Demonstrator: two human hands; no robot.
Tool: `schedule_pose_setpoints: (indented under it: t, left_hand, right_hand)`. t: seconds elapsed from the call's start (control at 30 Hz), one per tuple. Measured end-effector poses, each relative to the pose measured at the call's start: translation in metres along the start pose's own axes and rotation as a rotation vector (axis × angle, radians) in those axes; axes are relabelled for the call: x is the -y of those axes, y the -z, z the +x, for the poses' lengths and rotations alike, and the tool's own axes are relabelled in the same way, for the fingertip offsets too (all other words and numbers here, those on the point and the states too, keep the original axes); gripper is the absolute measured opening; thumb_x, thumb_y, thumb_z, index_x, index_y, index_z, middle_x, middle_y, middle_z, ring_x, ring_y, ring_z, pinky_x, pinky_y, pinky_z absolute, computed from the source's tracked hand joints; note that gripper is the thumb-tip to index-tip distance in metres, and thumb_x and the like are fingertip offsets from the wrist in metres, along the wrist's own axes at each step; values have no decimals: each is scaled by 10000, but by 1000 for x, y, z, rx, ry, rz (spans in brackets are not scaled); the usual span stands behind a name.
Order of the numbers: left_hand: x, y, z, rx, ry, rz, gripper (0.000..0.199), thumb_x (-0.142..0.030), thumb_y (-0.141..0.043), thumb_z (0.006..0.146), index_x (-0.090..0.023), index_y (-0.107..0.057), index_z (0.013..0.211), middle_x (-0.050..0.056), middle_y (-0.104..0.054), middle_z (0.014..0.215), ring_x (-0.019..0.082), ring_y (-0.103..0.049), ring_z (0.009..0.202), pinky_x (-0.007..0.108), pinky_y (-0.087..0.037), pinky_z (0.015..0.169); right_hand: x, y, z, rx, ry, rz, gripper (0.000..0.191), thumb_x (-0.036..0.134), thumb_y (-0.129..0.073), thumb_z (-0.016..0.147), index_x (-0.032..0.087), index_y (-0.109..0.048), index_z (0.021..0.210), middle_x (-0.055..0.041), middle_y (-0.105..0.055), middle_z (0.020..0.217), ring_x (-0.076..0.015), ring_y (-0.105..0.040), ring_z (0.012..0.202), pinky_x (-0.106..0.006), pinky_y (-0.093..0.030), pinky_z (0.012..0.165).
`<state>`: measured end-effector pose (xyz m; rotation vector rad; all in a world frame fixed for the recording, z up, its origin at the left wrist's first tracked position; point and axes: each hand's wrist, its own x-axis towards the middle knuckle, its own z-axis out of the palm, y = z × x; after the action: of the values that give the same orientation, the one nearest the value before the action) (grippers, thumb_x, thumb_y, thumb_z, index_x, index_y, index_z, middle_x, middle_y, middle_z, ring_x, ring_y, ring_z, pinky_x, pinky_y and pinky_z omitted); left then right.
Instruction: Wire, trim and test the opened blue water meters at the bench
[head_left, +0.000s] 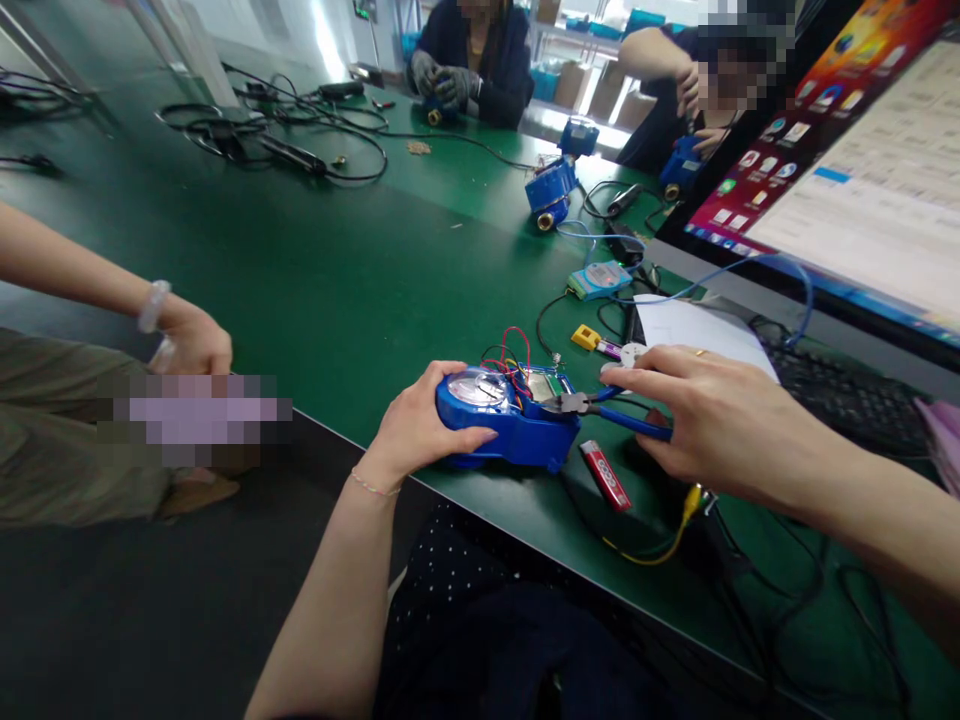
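A blue water meter (517,440) with a round clear dial and an opened compartment lies near the table's front edge. My left hand (416,425) grips its left end, thumb along the near side. Red, black and yellow wires (514,362) loop up beside the dial, and a circuit board shows in the compartment. My right hand (679,405) is closed on blue-handled pliers (630,418). The jaws of the pliers reach into the compartment by the wires; whether they pinch one I cannot tell. A red and white lighter (604,475) lies just right of the meter.
A monitor (817,190) and keyboard (832,400) stand at right, with paper (697,330) and cables between. A light-blue device (600,278) and another blue meter (551,190) lie beyond. Co-workers handle meters across the table; another person's hand (196,335) is at left. Black cables (292,150) tangle at far left.
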<state>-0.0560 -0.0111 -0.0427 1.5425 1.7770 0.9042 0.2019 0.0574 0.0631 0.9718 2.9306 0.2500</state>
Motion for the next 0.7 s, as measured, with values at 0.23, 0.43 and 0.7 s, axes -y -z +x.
schedule_pose_setpoints:
  t: [0.23,0.43,0.7]
  left_hand:
    - [-1,-1,0,-1,9,1,764,-566,-736,494,-274,-448,1138,56,-597,1083,274,-589,939,428,-487,802]
    - [-1,-2,0,-11,1,23,768,-585,-728,494,-274,-449,1138,52,-597,1084,271,-586,935,435,-474,816]
    - [0,-1,0,-6,4,16,772,-600,-716,499,-278,-445,1146,52,-594,1099,273,-586,942,435,-477,814]
  right_hand:
    - [-2,0,1,17,21,-20,408,181,-571,684,206,-623,1088,-88,-633,938,-231,-598,828,-321,-471,661]
    - [0,2,3,50,20,-94,408,145,-537,663,219,-636,1052,-62,-638,865,-211,-593,770,-280,-399,580]
    - [-3,-2,2,-4,78,-143,375,132,-501,660,196,-651,998,-68,-644,815,-185,-570,695,-261,-311,523]
